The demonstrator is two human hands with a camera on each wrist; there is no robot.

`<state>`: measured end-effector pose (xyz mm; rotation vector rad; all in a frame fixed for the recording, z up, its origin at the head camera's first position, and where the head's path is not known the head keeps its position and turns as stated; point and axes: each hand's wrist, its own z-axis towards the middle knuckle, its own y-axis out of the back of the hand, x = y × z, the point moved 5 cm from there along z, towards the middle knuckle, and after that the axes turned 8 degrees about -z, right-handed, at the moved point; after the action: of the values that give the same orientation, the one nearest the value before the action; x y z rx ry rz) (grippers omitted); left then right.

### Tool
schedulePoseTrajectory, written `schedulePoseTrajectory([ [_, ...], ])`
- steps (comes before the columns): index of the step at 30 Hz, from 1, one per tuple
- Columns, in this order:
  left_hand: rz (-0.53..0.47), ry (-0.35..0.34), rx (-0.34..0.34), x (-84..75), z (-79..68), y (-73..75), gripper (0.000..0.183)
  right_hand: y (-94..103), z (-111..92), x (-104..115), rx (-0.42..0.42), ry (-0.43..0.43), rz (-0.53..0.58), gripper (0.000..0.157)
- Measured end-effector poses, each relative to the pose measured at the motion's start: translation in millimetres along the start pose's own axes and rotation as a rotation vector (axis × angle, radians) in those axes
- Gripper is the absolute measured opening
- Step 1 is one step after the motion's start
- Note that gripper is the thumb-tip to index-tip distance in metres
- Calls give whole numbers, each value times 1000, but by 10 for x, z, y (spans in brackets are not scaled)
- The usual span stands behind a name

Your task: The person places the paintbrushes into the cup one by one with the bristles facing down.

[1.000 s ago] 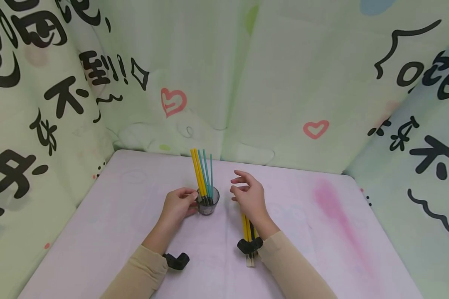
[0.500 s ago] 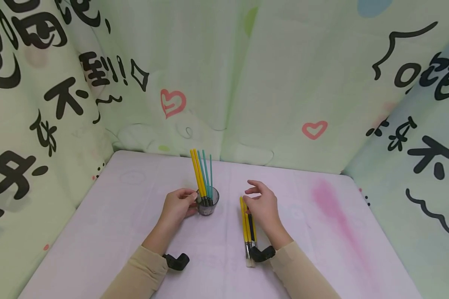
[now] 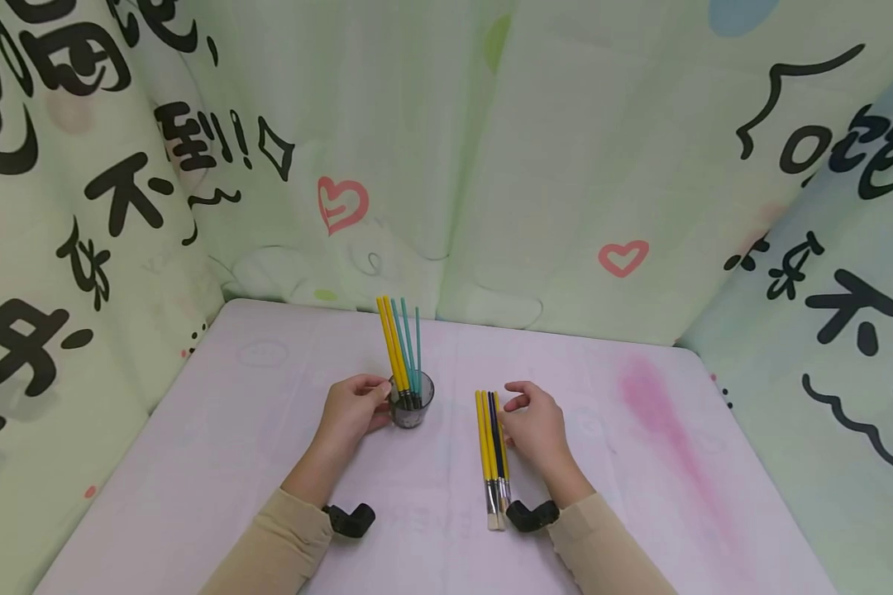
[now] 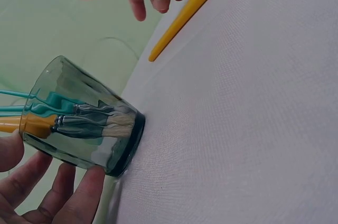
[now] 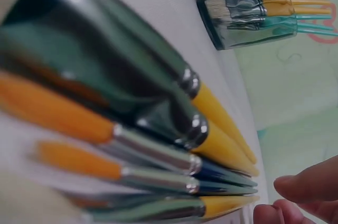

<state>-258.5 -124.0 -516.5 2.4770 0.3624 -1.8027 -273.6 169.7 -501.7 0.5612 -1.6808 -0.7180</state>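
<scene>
My left hand (image 3: 355, 406) holds a clear, dark-tinted glass (image 3: 412, 411) at its left side, thumb by the rim and fingers along the wall. Inside the glass, several paintbrushes (image 4: 74, 121) with yellow and teal handles stand bristles down. To the right, a row of loose paintbrushes (image 3: 493, 463) lies on the table, bristles toward me; some handles are yellow, some dark blue. Beside that row's handle ends is my right hand (image 3: 539, 426), fingers loosely bent with nothing held. In the right wrist view, orange and pale bristles show close up; whether a fingertip touches a handle cannot be told.
The table (image 3: 268, 463) has a pale pink-white cover with a pink patch (image 3: 655, 397) at right. Printed curtains (image 3: 536, 165) stand behind it and on both sides. A black wrist camera (image 3: 532, 516) sits close to the loose brushes' bristle ends.
My right hand has moved right and toward me, from above the loose paintbrushes to beside them, uncovering their handles. My left hand and the glass have stayed in place.
</scene>
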Motion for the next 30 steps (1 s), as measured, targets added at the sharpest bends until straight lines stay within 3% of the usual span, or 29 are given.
schedulePoseTrajectory([
  [25,7,5,-5,-2,-15,-3,19,-92,32,15,-6,92,-384,47],
  [30,6,8,-8,3,-18,3,19,-88,48,24,0,94,-408,45],
])
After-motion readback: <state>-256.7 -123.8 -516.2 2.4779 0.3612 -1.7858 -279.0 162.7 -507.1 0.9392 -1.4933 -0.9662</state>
